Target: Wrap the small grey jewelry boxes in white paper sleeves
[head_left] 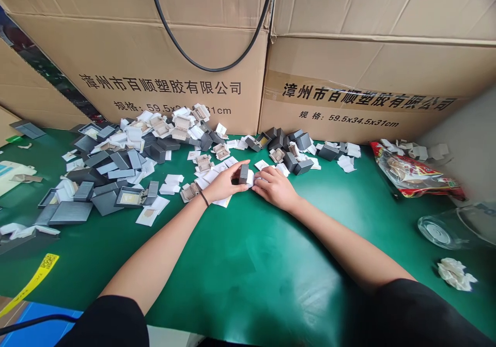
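One dark-grey box (244,174) was pinched in the left hand (225,183)
Right of it, the right hand (276,187) bunched at white paper (250,179) (grip and box's long axis unclear).

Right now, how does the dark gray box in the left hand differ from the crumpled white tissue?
The dark gray box is straight-edged; the crumpled white tissue is irregular. The left hand holds the box; the tissue lies loose on the green tabletop.
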Motion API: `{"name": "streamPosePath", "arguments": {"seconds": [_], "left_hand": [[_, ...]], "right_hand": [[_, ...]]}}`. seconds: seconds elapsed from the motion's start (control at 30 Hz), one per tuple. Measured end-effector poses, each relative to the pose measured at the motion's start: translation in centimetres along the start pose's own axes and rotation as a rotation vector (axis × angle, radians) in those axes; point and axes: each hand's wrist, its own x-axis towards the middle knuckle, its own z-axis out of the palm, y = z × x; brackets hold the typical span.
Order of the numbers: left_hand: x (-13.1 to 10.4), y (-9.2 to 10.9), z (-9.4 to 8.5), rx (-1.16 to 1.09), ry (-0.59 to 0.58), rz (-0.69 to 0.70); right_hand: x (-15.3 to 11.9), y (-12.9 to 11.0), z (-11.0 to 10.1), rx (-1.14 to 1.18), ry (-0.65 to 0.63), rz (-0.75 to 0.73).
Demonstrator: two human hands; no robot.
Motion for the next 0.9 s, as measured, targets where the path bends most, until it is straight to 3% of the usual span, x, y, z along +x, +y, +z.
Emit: {"name": "streamPosePath", "arguments": {"seconds": [0.13, 0.33, 0.57, 0.9], "left_hand": [[-0.14, 0.32, 0.16, 0.095, 0.018, -0.009], [-0.22, 0.49, 0.21, 0.177, 0.01, -0.006], [-0.27, 0.94, 0.15, 0.245, -0.017, -0.011], [-0.16, 0.18, -0.19, 0.107, -0.052, -0.056]], "right_hand": [[-0.28, 0.14, 0.4, 0.128, 0.037, 0.045], [-0.27, 0.41, 0.5, 0.353, 0.205, 0.22], [0.21, 0.33, 0.66, 0.394, 0.142, 0.156], [0.23, 0.27, 0.86, 0.346, 0.215, 0.108]]}}
